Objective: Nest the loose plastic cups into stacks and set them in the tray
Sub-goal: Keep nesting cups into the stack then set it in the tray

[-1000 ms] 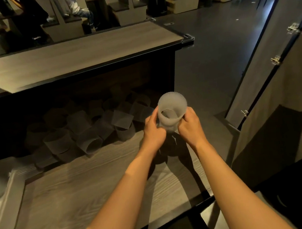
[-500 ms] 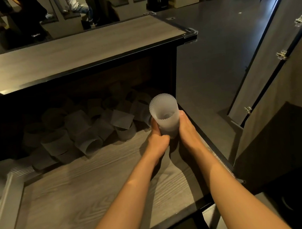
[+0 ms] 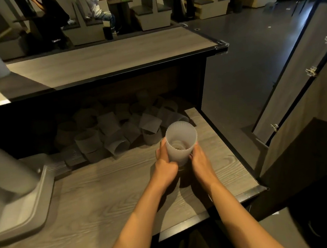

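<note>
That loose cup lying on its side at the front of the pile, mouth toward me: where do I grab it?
Likely by the rim: the tipped cup lies with its open mouth facing the counter's near edge. Come from the front, thumb inside and fingers outside. Both hands now hold the stack, so one must let go first.

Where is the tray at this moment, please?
In the head view the tray lies at the far left of the wooden counter, left of the pile of loose cups and away from both hands.

Frosted ribbed cup stack [image 3: 181,142] upright; loose cups [image 3: 108,132] heaped behind; grey tray [image 3: 28,211] left.
</note>
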The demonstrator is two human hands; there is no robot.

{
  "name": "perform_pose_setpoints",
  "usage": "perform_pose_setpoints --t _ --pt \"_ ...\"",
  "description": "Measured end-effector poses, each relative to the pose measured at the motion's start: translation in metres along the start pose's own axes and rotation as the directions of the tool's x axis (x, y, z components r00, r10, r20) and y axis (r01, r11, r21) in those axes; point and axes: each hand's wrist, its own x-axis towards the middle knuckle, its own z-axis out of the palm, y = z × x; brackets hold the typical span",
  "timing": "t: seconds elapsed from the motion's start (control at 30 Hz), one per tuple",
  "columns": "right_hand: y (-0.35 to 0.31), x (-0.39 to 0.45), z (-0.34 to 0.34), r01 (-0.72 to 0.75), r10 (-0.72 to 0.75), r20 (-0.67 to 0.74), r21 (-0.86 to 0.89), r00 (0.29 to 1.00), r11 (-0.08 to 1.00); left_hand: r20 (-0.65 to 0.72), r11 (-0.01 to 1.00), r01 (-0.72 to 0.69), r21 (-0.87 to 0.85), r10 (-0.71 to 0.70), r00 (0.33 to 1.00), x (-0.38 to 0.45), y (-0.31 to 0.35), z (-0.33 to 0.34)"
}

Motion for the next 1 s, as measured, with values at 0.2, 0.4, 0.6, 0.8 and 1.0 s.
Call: perform_pose_setpoints --t 0.2,0.4,0.6,0.8,1.0 --pt "-0.004 -0.026 0.02 -0.063 0.063 0.01 -0.064 0.998 0.996 0.021 0.999 0.04 0.013 -0.04 0.999 -0.033 -0.002 -0.022" --pt "-0.021 -0.041 0.025 -0.067 0.095 0.122 -0.222 0.988 0.973 -0.017 0.936 0.199 -0.29 -0.213 0.977 -0.049 -0.002 -0.037" --pt "-0.032 -0.046 0.04 -0.087 0.093 0.07 -0.083 0.993 0.993 -0.041 0.892 0.067 -0.446 -0.095 0.995 -0.057 0.008 -0.044" --pt "-0.044 -0.062 0.047 -0.14 0.147 0.137 -0.058 0.98 0.988 -0.075 0.923 0.069 -0.379 -0.105 0.992 -0.061 -0.006 -0.044" --pt "-0.045 -0.063 0.055 -0.189 0.196 0.078 -0.083 0.978 0.978 -0.052 0.944 0.091 -0.317 -0.113 0.992 -0.063 -0.004 -0.052"
